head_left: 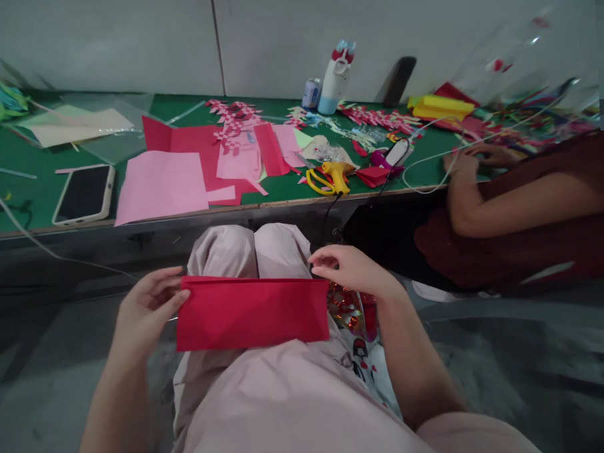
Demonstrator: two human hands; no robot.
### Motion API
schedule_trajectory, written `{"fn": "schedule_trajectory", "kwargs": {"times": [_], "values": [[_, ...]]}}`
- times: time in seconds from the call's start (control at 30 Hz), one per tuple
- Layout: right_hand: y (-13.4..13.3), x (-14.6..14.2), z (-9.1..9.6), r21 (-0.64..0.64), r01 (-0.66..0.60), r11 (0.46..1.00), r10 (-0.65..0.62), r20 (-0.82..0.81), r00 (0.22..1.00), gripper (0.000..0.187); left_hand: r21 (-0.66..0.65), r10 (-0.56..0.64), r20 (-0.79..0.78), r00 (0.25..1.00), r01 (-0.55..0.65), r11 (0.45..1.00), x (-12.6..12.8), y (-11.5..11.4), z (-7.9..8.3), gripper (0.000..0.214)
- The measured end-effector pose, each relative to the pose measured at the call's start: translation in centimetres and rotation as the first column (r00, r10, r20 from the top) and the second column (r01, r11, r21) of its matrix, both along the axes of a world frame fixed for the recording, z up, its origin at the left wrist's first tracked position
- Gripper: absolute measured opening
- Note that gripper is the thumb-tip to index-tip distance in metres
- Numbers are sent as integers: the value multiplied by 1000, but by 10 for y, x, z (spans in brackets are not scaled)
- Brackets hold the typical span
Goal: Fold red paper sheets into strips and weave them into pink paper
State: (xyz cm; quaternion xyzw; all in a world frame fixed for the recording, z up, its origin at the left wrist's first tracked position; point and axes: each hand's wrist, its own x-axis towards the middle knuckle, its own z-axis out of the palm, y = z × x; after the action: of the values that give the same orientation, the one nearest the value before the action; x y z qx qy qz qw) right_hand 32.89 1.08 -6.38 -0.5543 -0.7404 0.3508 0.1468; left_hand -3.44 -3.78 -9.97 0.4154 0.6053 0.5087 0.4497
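Observation:
A folded sheet of red paper (250, 313) lies across my lap, a narrow fold running along its far edge. My left hand (148, 303) pinches its far left corner, thumb on top and fingers behind. At the far right corner is my right hand (346, 268). Its fingers are curled, with a gap between thumb and forefinger, just beyond the paper's edge; whether the thumb touches the paper is unclear.
On the green table (128, 144) ahead lie pink paper (163, 186), a phone (84, 194), yellow-handled scissors (317, 182), a yellow glue gun (337, 176) and paper strips. A bottle (334, 81) and can (311, 94) stand behind. A co-worker's arm (521, 207) rests at right, near a white cable (425, 191).

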Motion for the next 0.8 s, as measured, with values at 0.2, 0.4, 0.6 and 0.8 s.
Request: {"fn": "schedule_trajectory", "kwargs": {"times": [0.2, 0.4, 0.6, 0.8], "values": [[4, -69, 42, 123, -228, 966, 249, -196, 949, 25, 150, -115, -123, 986, 133, 980, 34, 1, 17, 43], [13, -100, 51, 101, -353, 930, 367, -240, 899, 28, 115, -229, -88, 969, 238, 964, 44, 4, 40, 45], [25, -107, 59, 160, -225, 961, 266, -326, 907, 19, 182, -305, -257, 917, 356, 917, 39, 24, 63, 41], [36, -128, 69, 117, -95, 989, 144, -546, 825, 16, 250, -254, -586, 770, 470, 846, 33, 48, 108, 41]]}}
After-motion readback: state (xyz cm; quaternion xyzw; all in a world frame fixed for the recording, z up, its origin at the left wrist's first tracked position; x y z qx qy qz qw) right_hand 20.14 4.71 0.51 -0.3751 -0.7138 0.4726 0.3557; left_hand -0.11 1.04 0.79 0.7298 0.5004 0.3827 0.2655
